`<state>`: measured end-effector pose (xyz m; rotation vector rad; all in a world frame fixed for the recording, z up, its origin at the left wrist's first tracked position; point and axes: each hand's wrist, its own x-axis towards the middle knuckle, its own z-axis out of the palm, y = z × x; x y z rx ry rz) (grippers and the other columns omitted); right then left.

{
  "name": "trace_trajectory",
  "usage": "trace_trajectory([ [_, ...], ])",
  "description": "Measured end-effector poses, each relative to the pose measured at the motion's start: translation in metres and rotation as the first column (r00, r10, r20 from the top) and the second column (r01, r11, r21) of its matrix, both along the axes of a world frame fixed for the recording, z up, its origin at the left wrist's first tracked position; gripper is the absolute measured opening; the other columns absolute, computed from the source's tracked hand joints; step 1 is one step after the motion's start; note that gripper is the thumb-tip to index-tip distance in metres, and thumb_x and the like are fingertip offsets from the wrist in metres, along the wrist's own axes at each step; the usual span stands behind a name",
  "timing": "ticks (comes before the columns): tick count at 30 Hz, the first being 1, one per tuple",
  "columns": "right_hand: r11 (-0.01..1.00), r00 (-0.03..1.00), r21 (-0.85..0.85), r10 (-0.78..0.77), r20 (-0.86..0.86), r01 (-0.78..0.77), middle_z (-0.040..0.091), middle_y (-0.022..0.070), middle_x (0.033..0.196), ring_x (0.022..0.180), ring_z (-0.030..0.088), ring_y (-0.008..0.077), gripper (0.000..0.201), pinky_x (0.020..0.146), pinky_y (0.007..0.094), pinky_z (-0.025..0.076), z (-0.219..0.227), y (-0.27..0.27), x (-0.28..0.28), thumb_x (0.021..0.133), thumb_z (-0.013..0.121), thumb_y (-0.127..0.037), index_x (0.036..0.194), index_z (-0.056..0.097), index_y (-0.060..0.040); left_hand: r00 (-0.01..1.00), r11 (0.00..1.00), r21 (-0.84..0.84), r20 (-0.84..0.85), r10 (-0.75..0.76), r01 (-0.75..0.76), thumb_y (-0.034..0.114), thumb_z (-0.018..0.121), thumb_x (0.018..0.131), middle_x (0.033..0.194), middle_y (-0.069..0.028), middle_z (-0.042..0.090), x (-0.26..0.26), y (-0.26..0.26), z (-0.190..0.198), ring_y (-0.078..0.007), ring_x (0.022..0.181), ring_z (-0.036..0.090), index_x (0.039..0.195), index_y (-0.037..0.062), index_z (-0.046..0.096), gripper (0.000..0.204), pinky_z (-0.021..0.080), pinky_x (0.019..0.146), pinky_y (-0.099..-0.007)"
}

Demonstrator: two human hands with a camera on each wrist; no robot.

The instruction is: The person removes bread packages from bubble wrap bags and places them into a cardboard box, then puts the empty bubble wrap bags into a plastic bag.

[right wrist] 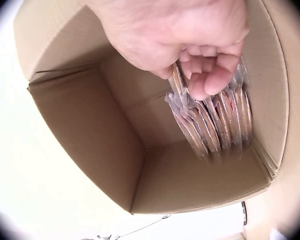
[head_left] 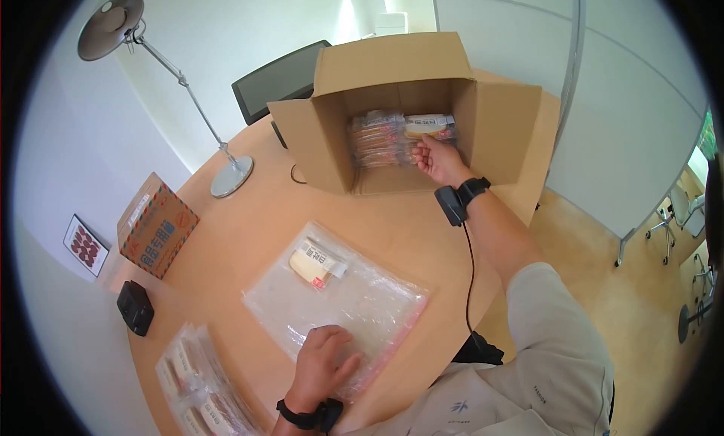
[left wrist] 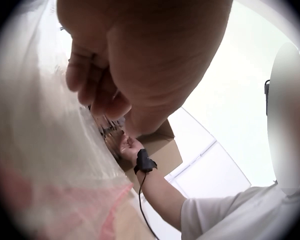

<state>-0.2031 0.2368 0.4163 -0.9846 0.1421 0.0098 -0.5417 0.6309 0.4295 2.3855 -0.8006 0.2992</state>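
Observation:
Inside the open cardboard box point(head_left: 397, 180), my right hand point(head_left: 440, 162) pinches a packet of sliced bread point(right wrist: 177, 82) between thumb and fingers. Several more bread packets point(right wrist: 225, 120) stand on edge in a row beside it. Over the near part of a large clear plastic bag point(head_left: 339, 296) with a pink edge, my left hand point(head_left: 323, 361) hovers with its fingers loosely bent and nothing in them. One bread packet point(head_left: 313, 263) lies on the far part of that bag. In the left wrist view the left hand point(left wrist: 140, 55) is close above the bag's film point(left wrist: 55, 135).
At the table's near left lie filled clear bags of bread packets point(head_left: 197, 383). A printed carton point(head_left: 158, 229), a black device point(head_left: 136, 308) and a lamp base point(head_left: 231, 177) stand along the left. A monitor point(head_left: 279, 82) is behind the box. A cable point(head_left: 470, 285) hangs from the right wrist.

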Motion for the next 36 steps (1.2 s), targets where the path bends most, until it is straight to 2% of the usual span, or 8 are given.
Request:
trace_trajectory([
  [14, 0.992, 0.982, -0.046, -0.12, -0.143, 0.115, 0.069, 0.0067, 0.088, 0.07, 0.063, 0.0166, 0.032, 0.059, 0.0272, 0.051, 0.009, -0.008, 0.027, 0.103, 0.058, -0.038, 0.1, 0.064, -0.0066, 0.997, 0.989, 0.131, -0.031, -0.067, 0.07, 0.025, 0.083, 0.074, 0.12, -0.0182, 0.063, -0.001, -0.002, 0.0, -0.0372, 0.111, 0.06, 0.105, 0.003, 0.067, 0.04, 0.051, 0.094, -0.0438],
  [18, 0.938, 0.922, -0.084, 0.346, 0.172, -0.336, 0.068, 0.002, 0.078, 0.067, 0.062, 0.0127, 0.035, 0.058, 0.0259, 0.049, 0.006, -0.033, 0.018, 0.103, 0.059, -0.04, 0.086, 0.066, -0.01, 0.998, 0.981, 0.184, -0.007, -0.063, 0.063, 0.017, 0.078, 0.074, 0.118, -0.018, 0.063, 0.004, 0.0, -0.015, -0.0368, 0.109, 0.06, 0.098, 0.0019, 0.066, 0.031, 0.05, 0.093, -0.0436],
  [22, 0.908, 0.935, -0.258, 0.352, 0.04, -0.33, 0.068, 0.001, 0.083, 0.066, 0.063, 0.0114, 0.033, 0.058, 0.0243, 0.049, 0.054, 0.02, -0.088, 0.104, 0.056, -0.038, 0.096, 0.067, -0.0071, 0.998, 0.998, 0.049, -0.056, 0.028, -0.025, 0.01, 0.074, 0.081, 0.103, -0.0165, 0.067, 0.003, 0.008, -0.009, -0.0366, 0.099, 0.064, 0.097, 0.0019, 0.067, 0.019, 0.054, 0.086, -0.0436],
  [26, 0.456, 0.452, -0.622, 0.874, 0.178, -0.637, 0.067, 0.0059, 0.081, 0.072, 0.066, 0.0145, 0.026, 0.064, 0.0298, 0.053, 0.086, 0.054, -0.231, 0.103, 0.058, -0.026, 0.102, 0.065, -0.0008, 0.985, 0.972, -0.161, -0.046, 0.168, -0.173, 0.003, 0.069, 0.087, 0.094, -0.0152, 0.069, 0.002, 0.011, -0.007, -0.0314, 0.082, 0.066, 0.096, 0.0002, 0.068, 0.01, 0.055, 0.076, -0.0361],
  [28, 0.076, 0.065, -0.859, 0.997, 0.05, -0.506, 0.066, 0.0128, 0.085, 0.081, 0.068, 0.0229, 0.021, 0.071, 0.035, 0.054, 0.104, 0.093, -0.268, 0.102, 0.056, -0.017, 0.102, 0.064, 0.0016, 0.975, 0.944, -0.245, -0.083, 0.204, -0.219, 0.002, 0.069, 0.088, 0.094, -0.0143, 0.069, 0.001, 0.01, 0.0, -0.0275, 0.082, 0.066, 0.096, -0.0007, 0.068, 0.009, 0.054, 0.076, -0.0337],
  [32, 0.333, 0.147, -0.922, 0.92, 0.364, 0.195, 0.065, 0.0165, 0.095, 0.093, 0.064, 0.0323, 0.018, 0.083, 0.0378, 0.052, 0.029, 0.153, -0.304, 0.085, 0.065, -0.01, 0.097, 0.063, 0.003, 0.96, 0.899, -0.336, -0.107, 0.259, -0.28, -0.001, 0.068, 0.09, 0.095, -0.0123, 0.069, -0.002, 0.01, 0.013, -0.0181, 0.081, 0.065, 0.097, -0.0028, 0.068, 0.008, 0.053, 0.075, -0.0283],
  [33, 0.349, 0.151, -0.914, 0.912, 0.383, 0.207, 0.065, 0.0165, 0.095, 0.093, 0.064, 0.0323, 0.018, 0.083, 0.0378, 0.052, 0.026, 0.161, -0.302, 0.085, 0.065, -0.01, 0.097, 0.063, 0.003, 0.963, 0.908, -0.321, -0.093, 0.253, -0.27, -0.001, 0.068, 0.09, 0.095, -0.0123, 0.069, -0.003, 0.01, 0.016, -0.0181, 0.081, 0.065, 0.097, -0.0028, 0.068, 0.008, 0.053, 0.075, -0.0283],
  [36, 0.166, 0.238, -0.837, 0.914, 0.329, 0.521, 0.064, 0.0161, 0.092, 0.089, 0.065, 0.032, 0.026, 0.078, 0.0394, 0.054, 0.04, 0.173, -0.304, 0.082, 0.064, -0.013, 0.1, 0.063, 0.0051, 0.967, 0.914, -0.318, -0.062, 0.246, -0.253, -0.002, 0.068, 0.089, 0.095, -0.0129, 0.069, -0.006, 0.008, 0.021, -0.0186, 0.08, 0.065, 0.098, -0.0038, 0.068, 0.009, 0.053, 0.075, -0.0286],
])
